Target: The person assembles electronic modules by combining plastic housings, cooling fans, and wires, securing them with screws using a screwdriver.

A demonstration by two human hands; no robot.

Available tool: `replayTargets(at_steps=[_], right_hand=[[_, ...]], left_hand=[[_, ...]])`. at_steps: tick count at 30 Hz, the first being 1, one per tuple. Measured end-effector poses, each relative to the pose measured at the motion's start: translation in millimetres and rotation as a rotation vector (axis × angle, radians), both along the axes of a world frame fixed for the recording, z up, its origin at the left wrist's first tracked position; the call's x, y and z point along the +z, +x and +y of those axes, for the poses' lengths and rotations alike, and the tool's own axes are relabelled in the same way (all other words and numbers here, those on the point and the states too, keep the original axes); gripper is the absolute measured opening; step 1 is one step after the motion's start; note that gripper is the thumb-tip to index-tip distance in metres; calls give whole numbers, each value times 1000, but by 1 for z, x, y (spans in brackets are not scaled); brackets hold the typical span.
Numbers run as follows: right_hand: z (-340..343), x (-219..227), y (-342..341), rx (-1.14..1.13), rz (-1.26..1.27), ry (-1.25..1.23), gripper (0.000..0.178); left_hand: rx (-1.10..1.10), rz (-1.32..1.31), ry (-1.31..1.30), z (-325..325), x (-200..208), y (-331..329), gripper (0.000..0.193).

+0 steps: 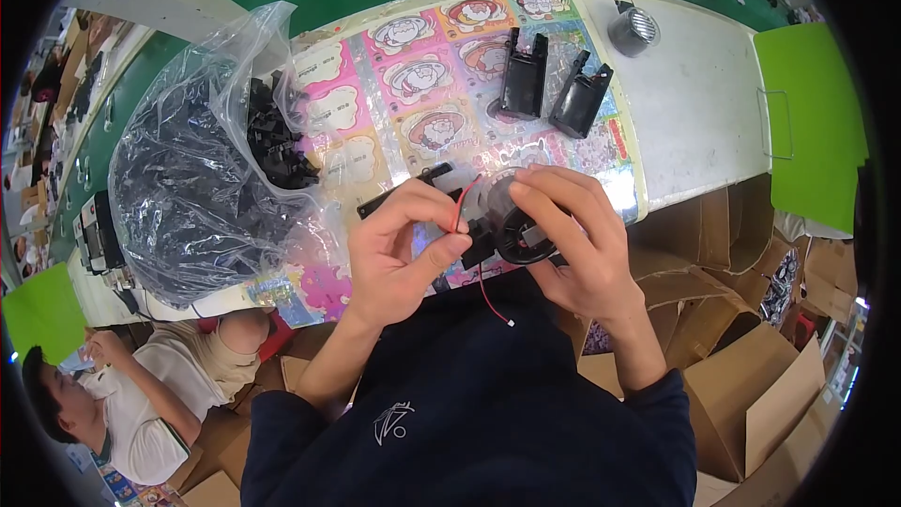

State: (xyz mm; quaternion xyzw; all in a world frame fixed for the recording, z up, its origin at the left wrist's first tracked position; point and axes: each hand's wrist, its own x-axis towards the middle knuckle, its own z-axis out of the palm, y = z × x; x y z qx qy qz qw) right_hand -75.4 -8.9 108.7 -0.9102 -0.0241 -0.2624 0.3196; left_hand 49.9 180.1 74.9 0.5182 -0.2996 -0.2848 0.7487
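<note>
My right hand (587, 239) is wrapped around a round housing (512, 237), part clear and part black, with its black ribbed side facing me. Thumb and fingertips of my left hand (399, 249) pinch a thin red-and-black wire (466, 195) beside it. Below, a loose length of wire (484, 291) hangs down to a small white plug (511, 323). A small black piece (479, 242) sits between the two hands; its joint to the housing is hidden. Behind my left hand, a long black casing (413, 186) lies on the mat. Further back are two black casings (524, 75) (582, 99).
A clear plastic bag (188, 160) full of black parts stands at the left on the patterned mat (413, 75). At the back right is a round silver-grilled unit (634, 30) with wires. Open cardboard boxes (741, 394) crowd the right side. Another person (150, 394) sits at lower left.
</note>
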Motion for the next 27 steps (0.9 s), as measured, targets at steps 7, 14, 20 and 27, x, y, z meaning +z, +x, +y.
replayTargets(at_steps=[7, 14, 20, 27], right_hand=[[-5, -6, 1, -9, -13, -48, 76], [-10, -22, 10, -40, 46, -57, 69], [-10, -30, 24, -29, 101, -39, 71], [-8, -27, 28, -21, 120, -39, 76]], left_hand=[[-49, -130, 55, 9, 0, 14, 51], [90, -921, 723, 5, -1, 30, 76], [28, -971, 796, 1, -12, 36, 67], [-104, -748, 787, -3, 0, 40, 59]])
